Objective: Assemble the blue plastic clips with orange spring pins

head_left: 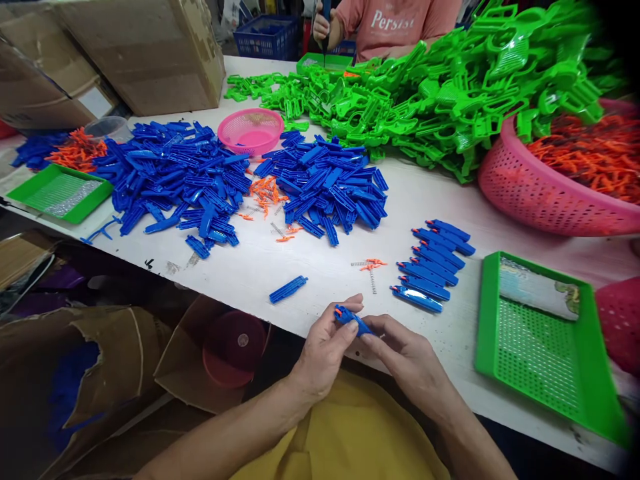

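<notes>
Between my two hands, just above the table's front edge, is a blue plastic part (354, 320) with an orange tip at its far end. My left hand (323, 347) pinches it near the orange tip. The fingers of my right hand (400, 343) close on its near end. A single blue plastic piece (289, 289) lies on the table to the left. Beyond my hands are small orange pieces (374, 264) and thin metal springs (373, 280). Several blue parts with orange tips (425, 270) lie in a slanted row on the right.
Heaps of blue pieces (175, 173) and green plastic parts (425, 100) cover the back. A green perforated tray (487, 320) and a pink basket (510, 180) of orange pieces stand right. Another person (395, 27) sits across, holding a tool. Cardboard boxes (150, 60) stand left.
</notes>
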Motion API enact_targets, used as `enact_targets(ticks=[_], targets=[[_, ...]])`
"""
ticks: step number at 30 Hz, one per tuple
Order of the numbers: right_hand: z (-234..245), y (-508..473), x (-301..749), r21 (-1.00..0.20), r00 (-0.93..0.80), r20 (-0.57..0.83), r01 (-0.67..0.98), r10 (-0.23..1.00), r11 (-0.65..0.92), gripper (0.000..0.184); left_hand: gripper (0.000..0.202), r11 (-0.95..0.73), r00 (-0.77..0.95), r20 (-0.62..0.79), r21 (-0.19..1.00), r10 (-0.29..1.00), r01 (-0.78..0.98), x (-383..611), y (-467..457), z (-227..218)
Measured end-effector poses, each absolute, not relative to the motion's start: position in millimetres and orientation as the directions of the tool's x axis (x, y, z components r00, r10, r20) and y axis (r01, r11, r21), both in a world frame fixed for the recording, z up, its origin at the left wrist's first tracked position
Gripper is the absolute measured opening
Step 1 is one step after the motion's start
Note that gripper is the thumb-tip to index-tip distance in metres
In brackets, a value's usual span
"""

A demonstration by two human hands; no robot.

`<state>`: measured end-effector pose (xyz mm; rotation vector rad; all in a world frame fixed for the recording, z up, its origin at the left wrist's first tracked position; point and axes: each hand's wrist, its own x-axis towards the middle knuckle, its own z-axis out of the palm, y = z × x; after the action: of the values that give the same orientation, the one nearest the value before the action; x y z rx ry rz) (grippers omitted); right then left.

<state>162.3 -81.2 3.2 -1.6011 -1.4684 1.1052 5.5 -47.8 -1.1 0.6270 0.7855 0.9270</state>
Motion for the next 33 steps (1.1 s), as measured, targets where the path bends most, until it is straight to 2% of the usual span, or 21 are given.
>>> enact_targets(ticks=[5,13,20,22,25,28,30,33], targets=[[10,-82,175,-0.872,-0.018,-0.181,0.466,0.983,-0.152,0.024,0.028,0.440,0.331,-0.349,0.861,0.877,-0.256,-1,-41,-2],[3,-87,161,-0.847,0.036,-0.132,0.516,0.991,-0.131,0.026,0.027,0.425,0.373,-0.332,0.882,0.866,-0.203,-4,-32,-3],[-7,-95,162,-0.748,0.079,0.061,0.664,0.995,-0.006,0.030,0.028,0.418,0.350,-0.343,0.894,0.872,-0.163,1,-33,-3],[-4,-94,161,-0.778,0.104,0.007,0.625,0.995,-0.060,0.027,0.033,0.444,0.342,-0.370,0.880,0.864,-0.168,2,-33,-6],[4,-87,160,-0.859,0.200,-0.178,0.446,0.963,-0.251,0.032,0.050,0.522,0.418,-0.411,0.830,0.811,-0.197,2,-32,-8],[8,-79,164,-0.897,0.138,-0.344,0.244,0.929,-0.369,0.043,0.052,0.559,0.491,-0.413,0.806,0.767,-0.196,-2,-30,-7],[6,-77,166,-0.902,0.080,-0.380,0.187,0.921,-0.388,0.049,0.049,0.558,0.488,-0.415,0.808,0.767,-0.190,-4,-29,-7],[-2,-81,167,-0.901,0.116,-0.329,0.258,0.937,-0.348,0.045,0.045,0.553,0.473,-0.417,0.811,0.776,-0.192,-5,-26,-8]])
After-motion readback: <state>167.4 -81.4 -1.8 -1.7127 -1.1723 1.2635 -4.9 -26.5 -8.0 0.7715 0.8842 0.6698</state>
